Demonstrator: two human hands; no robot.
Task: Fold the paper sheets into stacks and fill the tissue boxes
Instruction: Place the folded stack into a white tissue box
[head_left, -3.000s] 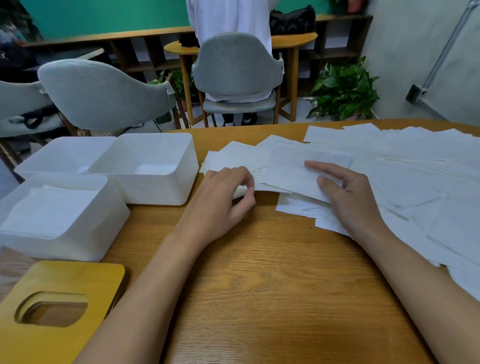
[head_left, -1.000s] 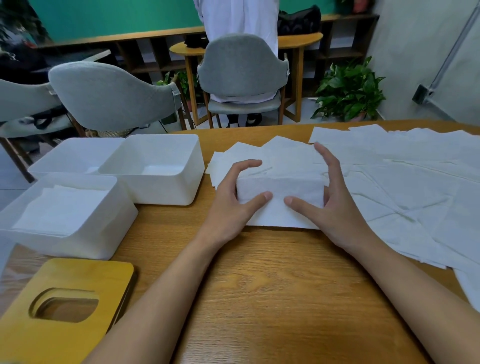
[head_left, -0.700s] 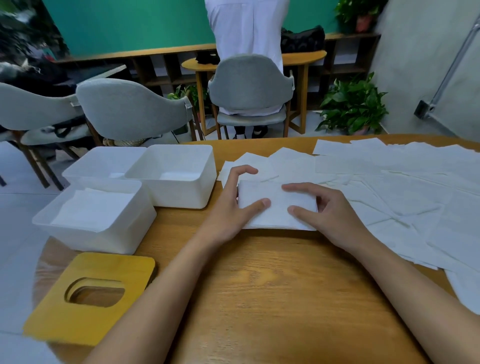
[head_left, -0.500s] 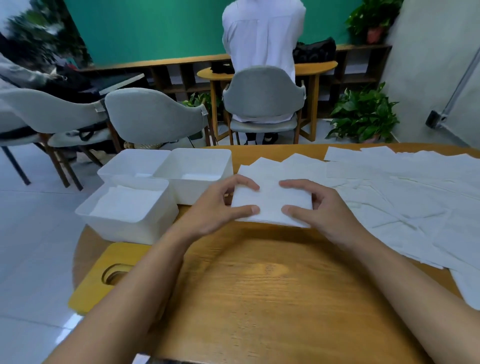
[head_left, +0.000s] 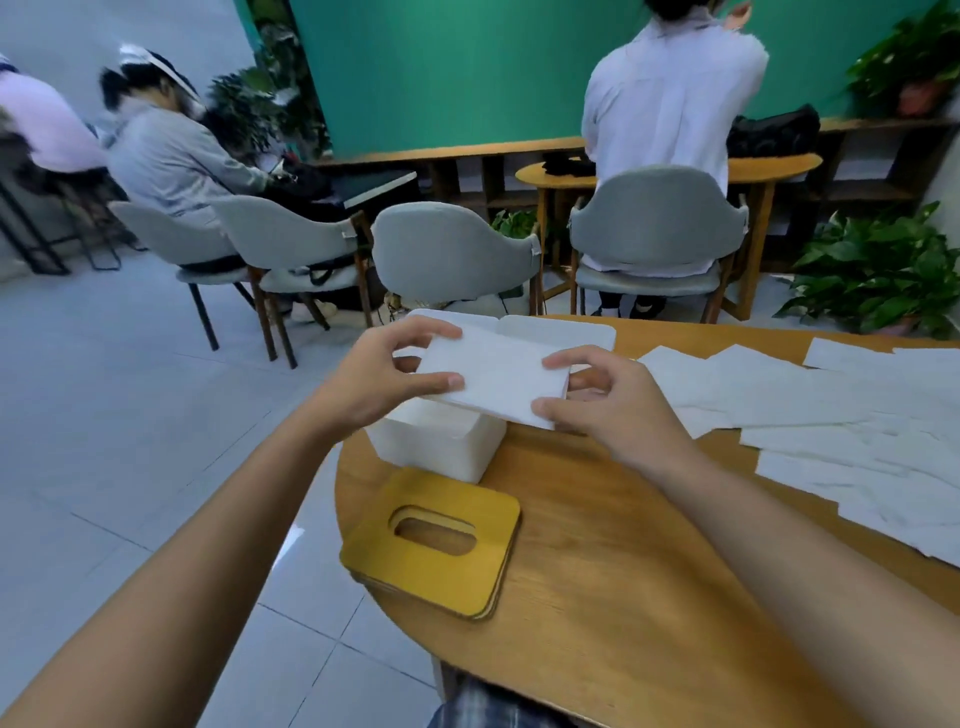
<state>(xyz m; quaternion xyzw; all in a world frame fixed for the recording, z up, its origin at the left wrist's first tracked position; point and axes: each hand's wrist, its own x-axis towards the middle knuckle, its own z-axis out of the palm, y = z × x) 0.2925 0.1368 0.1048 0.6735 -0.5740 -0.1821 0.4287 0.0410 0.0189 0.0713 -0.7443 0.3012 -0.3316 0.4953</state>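
A folded stack of white paper sheets (head_left: 498, 376) hangs in the air over the nearest white tissue box (head_left: 441, 441). My left hand (head_left: 379, 379) pinches its left end between thumb and fingers. My right hand (head_left: 608, 400) pinches its right end the same way. The stack hides most of the box's opening and what lies inside. Two more white boxes (head_left: 566, 332) stand just behind it, partly hidden. Many loose white sheets (head_left: 841, 415) lie spread over the right side of the round wooden table (head_left: 623, 597).
A yellow wooden box lid (head_left: 434, 545) with an oval slot lies at the table's left edge, in front of the nearest box. Grey chairs (head_left: 452, 254) stand beyond the table, with seated people and potted plants (head_left: 878, 275) farther back. Tiled floor lies to the left.
Both hands gathered and folded sheets on the table, then lifted the folded stack and carried it left, over the nearest box. The view swung left and up.
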